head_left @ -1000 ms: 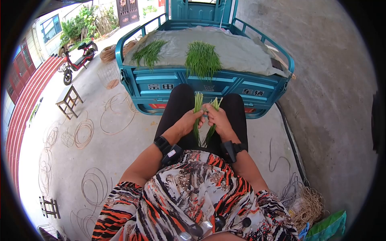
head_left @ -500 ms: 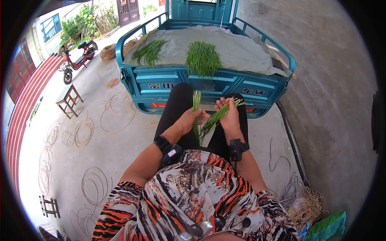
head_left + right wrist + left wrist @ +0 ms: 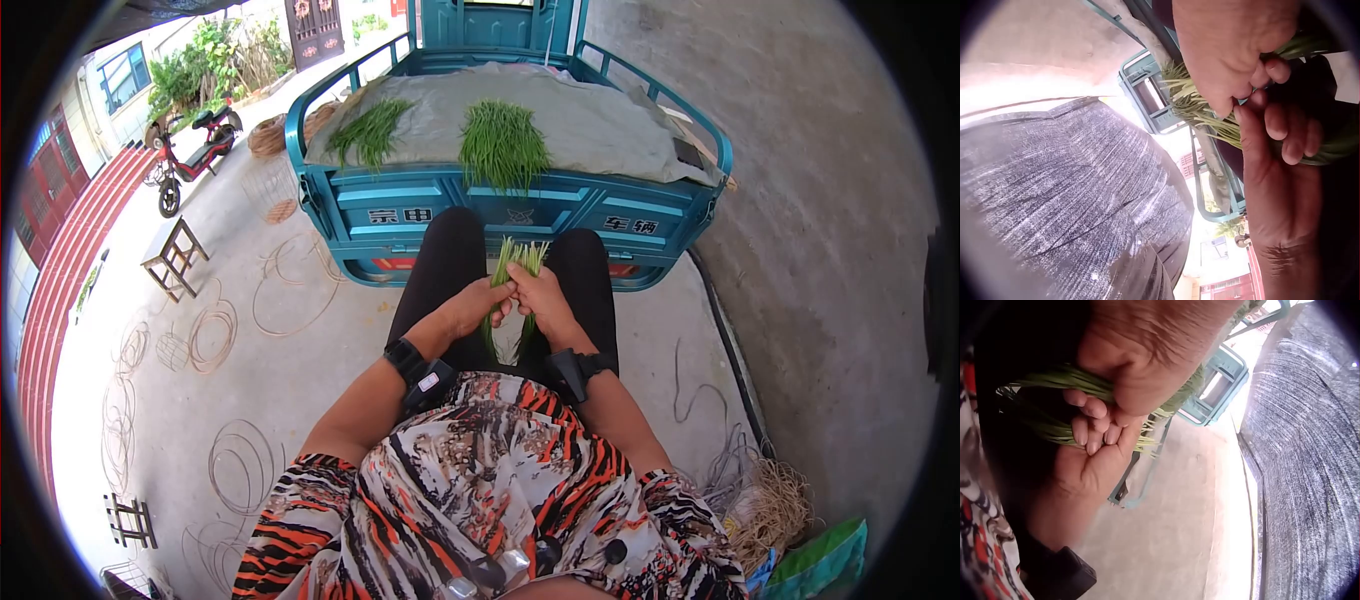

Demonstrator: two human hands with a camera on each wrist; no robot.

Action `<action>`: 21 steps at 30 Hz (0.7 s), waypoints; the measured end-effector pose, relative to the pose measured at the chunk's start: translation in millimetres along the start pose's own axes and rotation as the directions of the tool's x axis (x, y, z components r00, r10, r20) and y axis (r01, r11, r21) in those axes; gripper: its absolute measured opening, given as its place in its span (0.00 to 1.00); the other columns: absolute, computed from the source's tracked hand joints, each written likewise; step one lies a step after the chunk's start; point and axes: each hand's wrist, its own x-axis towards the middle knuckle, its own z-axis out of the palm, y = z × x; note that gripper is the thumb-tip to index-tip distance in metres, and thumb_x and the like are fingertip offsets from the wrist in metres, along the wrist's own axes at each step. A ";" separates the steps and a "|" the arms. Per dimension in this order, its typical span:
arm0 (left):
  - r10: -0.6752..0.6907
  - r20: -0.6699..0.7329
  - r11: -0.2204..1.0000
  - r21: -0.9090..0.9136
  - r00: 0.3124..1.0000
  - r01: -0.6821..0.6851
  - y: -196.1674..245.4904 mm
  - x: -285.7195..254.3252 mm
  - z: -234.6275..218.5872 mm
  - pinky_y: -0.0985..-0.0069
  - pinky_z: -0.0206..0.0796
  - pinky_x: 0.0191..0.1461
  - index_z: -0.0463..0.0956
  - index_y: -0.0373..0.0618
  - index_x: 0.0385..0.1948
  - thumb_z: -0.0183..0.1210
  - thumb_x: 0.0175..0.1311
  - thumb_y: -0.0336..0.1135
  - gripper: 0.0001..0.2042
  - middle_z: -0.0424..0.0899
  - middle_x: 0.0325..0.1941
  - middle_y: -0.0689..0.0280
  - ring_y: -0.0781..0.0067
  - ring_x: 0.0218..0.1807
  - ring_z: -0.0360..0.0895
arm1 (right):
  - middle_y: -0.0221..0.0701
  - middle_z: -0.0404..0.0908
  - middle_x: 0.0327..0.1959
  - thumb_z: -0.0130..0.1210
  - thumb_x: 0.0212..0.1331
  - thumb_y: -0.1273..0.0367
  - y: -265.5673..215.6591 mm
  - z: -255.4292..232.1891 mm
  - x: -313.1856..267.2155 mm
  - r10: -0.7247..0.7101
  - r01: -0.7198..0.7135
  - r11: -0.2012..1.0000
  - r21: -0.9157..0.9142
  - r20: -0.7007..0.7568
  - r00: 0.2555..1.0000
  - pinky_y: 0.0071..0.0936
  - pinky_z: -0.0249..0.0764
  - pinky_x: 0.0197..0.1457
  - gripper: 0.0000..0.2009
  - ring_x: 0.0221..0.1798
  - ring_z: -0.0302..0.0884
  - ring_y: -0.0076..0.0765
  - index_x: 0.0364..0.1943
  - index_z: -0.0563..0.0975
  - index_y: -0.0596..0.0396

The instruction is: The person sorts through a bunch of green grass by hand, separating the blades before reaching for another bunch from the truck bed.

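Between the knees the left hand (image 3: pixel 478 303) grips a bunch of thin green stalks (image 3: pixel 503 262), pale ends up. Beside it the right hand (image 3: pixel 541 297) holds a second bunch (image 3: pixel 533 257). Both hands meet at the fingertips, and the two bunches stand side by side. In the left wrist view the fingers of the left hand (image 3: pixel 1147 356) and right hand (image 3: pixel 1094 469) touch around the stalks (image 3: pixel 1063 380). The right wrist view shows pale stalk ends (image 3: pixel 1194 103) sticking out between the hands. Two piles of green stalks (image 3: pixel 503 140) (image 3: pixel 370 132) lie on the cart's cover.
A blue-green cart (image 3: pixel 400 215) with a grey cover (image 3: pixel 600 130) stands in front of the knees. On the left are a stool (image 3: pixel 172 255), wire coils (image 3: pixel 213 338) and a red scooter (image 3: pixel 195 155). Tangled strands (image 3: pixel 775 505) and a green bag (image 3: pixel 825 565) lie at the lower right.
The right hand moved out to the right with its bunch tilted, then came back to the left hand. Its bunch stands more upright again, close against the other.
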 end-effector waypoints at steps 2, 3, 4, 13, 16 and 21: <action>0.006 -0.001 1.000 0.001 1.000 -0.006 1.5 -0.7 0.9 0.81 0.60 0.23 0.70 0.41 0.35 0.46 0.69 0.40 0.12 0.70 0.22 0.68 0.79 0.19 0.65 | 0.23 0.70 0.15 0.49 0.62 0.60 0.8 -0.9 1.1 0.019 -0.019 1.000 0.016 -0.024 1.000 0.17 0.50 0.15 0.11 0.13 0.61 0.16 0.30 0.72 0.51; 0.015 -0.003 1.000 -0.007 1.000 -0.015 1.2 -0.6 0.7 0.81 0.60 0.22 0.70 0.41 0.36 0.45 0.69 0.40 0.12 0.70 0.22 0.69 0.79 0.18 0.65 | 0.22 0.68 0.14 0.49 0.62 0.60 -0.4 -0.4 1.1 0.038 -0.036 0.999 0.030 -0.063 0.997 0.17 0.50 0.16 0.11 0.13 0.59 0.16 0.30 0.72 0.51; 0.024 -0.005 1.000 -0.015 1.000 -0.024 1.2 -0.7 0.5 0.81 0.60 0.22 0.70 0.41 0.37 0.45 0.69 0.41 0.12 0.70 0.21 0.69 0.80 0.18 0.64 | 0.20 0.66 0.14 0.50 0.62 0.60 -2.1 0.6 0.5 0.057 -0.052 0.998 0.045 -0.101 0.993 0.17 0.50 0.16 0.11 0.12 0.57 0.16 0.29 0.72 0.51; 0.072 -0.126 0.984 -0.154 0.989 -0.091 -2.3 0.6 -1.4 0.81 0.58 0.20 0.68 0.42 0.42 0.44 0.70 0.40 0.11 0.71 0.25 0.67 0.79 0.18 0.65 | 0.15 0.55 0.14 0.51 0.62 0.59 -1.6 -0.7 -1.3 0.109 -0.091 0.987 0.136 -0.133 0.985 0.17 0.47 0.16 0.10 0.13 0.49 0.13 0.29 0.70 0.49; 0.082 -0.174 0.977 -0.183 0.981 -0.114 -0.1 -0.9 -0.1 0.81 0.59 0.20 0.67 0.44 0.45 0.43 0.70 0.39 0.11 0.71 0.26 0.67 0.79 0.19 0.66 | 0.14 0.54 0.14 0.49 0.63 0.61 -1.0 -0.7 -1.3 0.096 -0.075 0.985 0.154 -0.134 0.986 0.16 0.47 0.17 0.08 0.13 0.47 0.12 0.32 0.71 0.48; 0.059 -0.144 0.987 -0.140 0.988 -0.079 3.3 -2.0 1.4 0.81 0.60 0.22 0.68 0.44 0.44 0.42 0.70 0.37 0.10 0.71 0.26 0.68 0.79 0.21 0.68 | 0.15 0.57 0.15 0.48 0.64 0.60 -3.4 -0.6 -1.8 0.044 -0.029 0.967 0.253 -0.054 0.998 0.16 0.50 0.18 0.09 0.14 0.50 0.14 0.32 0.71 0.50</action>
